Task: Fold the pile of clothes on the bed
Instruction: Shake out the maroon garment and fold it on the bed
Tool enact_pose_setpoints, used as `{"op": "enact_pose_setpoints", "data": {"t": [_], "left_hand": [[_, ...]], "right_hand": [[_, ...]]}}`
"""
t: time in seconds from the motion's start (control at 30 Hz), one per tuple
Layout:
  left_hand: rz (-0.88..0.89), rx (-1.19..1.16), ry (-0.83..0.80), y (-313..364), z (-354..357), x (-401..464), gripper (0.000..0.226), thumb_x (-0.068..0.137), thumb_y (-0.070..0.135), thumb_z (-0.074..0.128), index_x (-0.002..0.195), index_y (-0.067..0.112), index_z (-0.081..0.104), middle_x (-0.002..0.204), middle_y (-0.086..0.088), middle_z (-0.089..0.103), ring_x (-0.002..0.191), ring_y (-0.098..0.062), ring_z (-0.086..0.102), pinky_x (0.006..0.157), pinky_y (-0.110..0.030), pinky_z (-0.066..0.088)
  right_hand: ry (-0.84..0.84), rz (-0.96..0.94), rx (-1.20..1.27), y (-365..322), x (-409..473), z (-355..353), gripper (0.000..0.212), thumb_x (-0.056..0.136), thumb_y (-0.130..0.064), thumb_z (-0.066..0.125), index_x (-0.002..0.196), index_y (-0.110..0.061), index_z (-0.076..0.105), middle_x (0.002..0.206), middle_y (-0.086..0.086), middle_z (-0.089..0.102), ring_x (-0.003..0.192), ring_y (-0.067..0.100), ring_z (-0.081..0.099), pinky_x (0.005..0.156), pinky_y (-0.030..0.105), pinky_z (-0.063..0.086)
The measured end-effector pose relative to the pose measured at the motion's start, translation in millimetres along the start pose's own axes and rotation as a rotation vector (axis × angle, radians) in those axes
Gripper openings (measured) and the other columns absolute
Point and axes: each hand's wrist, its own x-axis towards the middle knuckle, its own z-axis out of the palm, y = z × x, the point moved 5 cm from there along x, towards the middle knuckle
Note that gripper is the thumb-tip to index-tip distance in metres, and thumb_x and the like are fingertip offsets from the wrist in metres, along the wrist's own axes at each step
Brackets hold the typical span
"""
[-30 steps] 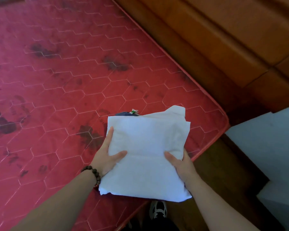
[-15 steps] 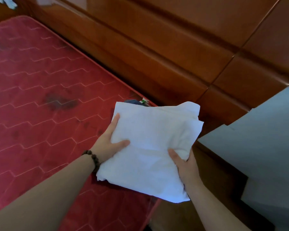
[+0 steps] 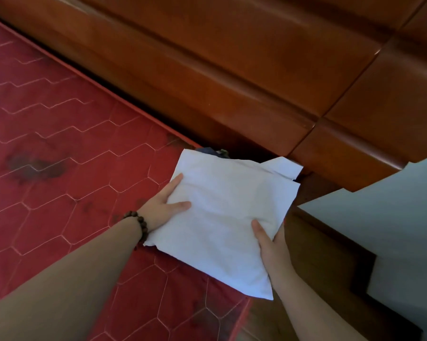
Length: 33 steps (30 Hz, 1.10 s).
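I have both hands on a folded white garment (image 3: 227, 217), a flat, roughly square bundle held above the corner of the bed. My left hand (image 3: 162, 207) takes its left edge: the grip is clamped on the cloth, thumb lying across the top face, index finger stretched along the edge, the other fingers hidden beneath. My right hand (image 3: 269, 239) takes the near right edge the same way, thumb pressed on top and fingers curled under, so that grip is clamped on the garment too. Between the two grips the white fabric lies smooth, with faint creases. At the far right corner, away from my right grip, the folded layers splay slightly and show separate edges. Just beyond the far edge, ahead of my left grip, a bit of dark blue cloth (image 3: 207, 151) peeks out from under the white bundle; I cannot tell whether it is part of what I hold. A beaded bracelet (image 3: 139, 223) sits on my left wrist, just behind the grip. Below and to the left of my left grip spreads the red quilted mattress (image 3: 67, 148), marked with dark stains. Past the bundle runs the glossy brown wooden bed frame (image 3: 256, 77), and to the right of my right grip stands a pale grey surface (image 3: 384, 225).
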Motion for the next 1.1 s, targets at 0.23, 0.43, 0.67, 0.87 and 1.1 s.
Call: {"op": "enact_pose_setpoints", "data": {"t": [0.23, 0.43, 0.67, 0.87, 1.1], "left_hand": [[0.034, 0.173, -0.029, -8.4, -10.5, -25.4, 0.077, 0.084, 0.04, 0.068, 0.137, 0.064, 0.018, 0.136, 0.025, 0.043, 0.111, -0.005, 0.053, 0.094, -0.029, 0.043], [0.148, 1.008, 0.478, 22.6, -12.0, -50.9, 0.068, 0.087, 0.048, 0.052, 0.148, 0.037, 0.022, 0.149, -0.011, 0.032, 0.139, -0.031, 0.027, 0.115, -0.055, 0.013], [0.489, 1.345, 0.18, 38.7, 67.4, -15.7, 0.059, 0.095, 0.045, 0.017, 0.151, 0.035, 0.003, 0.16, -0.001, -0.01, 0.146, -0.026, -0.014, 0.116, -0.052, -0.009], [0.423, 1.374, 0.21, 14.5, 63.6, 17.2, 0.064, 0.093, 0.06, 0.009, 0.146, 0.04, -0.02, 0.156, 0.003, -0.027, 0.142, -0.027, -0.027, 0.115, -0.053, -0.007], [0.423, 0.846, -0.134, 53.0, 19.5, -15.4, 0.056, 0.1, 0.04, 0.033, 0.15, 0.019, 0.024, 0.16, 0.002, 0.004, 0.145, -0.012, -0.014, 0.117, -0.035, -0.013]], "right_hand": [[-0.006, 0.097, -0.059, 11.0, -34.7, 11.5, 0.062, 0.07, -0.063, 0.064, 0.124, -0.04, 0.043, 0.112, -0.012, 0.062, 0.104, 0.018, 0.062, 0.092, 0.042, 0.052], [0.43, -0.071, -0.603, -21.4, -52.9, -4.1, 0.087, 0.082, -0.066, 0.051, 0.149, -0.039, 0.003, 0.154, 0.012, 0.023, 0.138, 0.036, 0.03, 0.113, 0.055, 0.025], [0.249, -0.693, -1.316, -52.8, -35.2, 84.0, 0.059, 0.095, -0.042, 0.028, 0.149, -0.018, 0.031, 0.159, 0.011, 0.015, 0.148, 0.031, 0.005, 0.113, 0.063, 0.009], [0.312, -0.546, -1.367, -23.2, -2.4, 73.9, 0.061, 0.097, -0.054, 0.016, 0.153, -0.031, 0.009, 0.161, 0.011, -0.004, 0.148, 0.029, -0.007, 0.116, 0.057, -0.001], [-0.018, -0.458, -1.317, -47.5, -19.7, 57.0, 0.089, 0.077, -0.073, -0.005, 0.153, -0.028, 0.005, 0.158, 0.005, -0.02, 0.144, 0.025, -0.024, 0.117, 0.05, -0.011]]}}
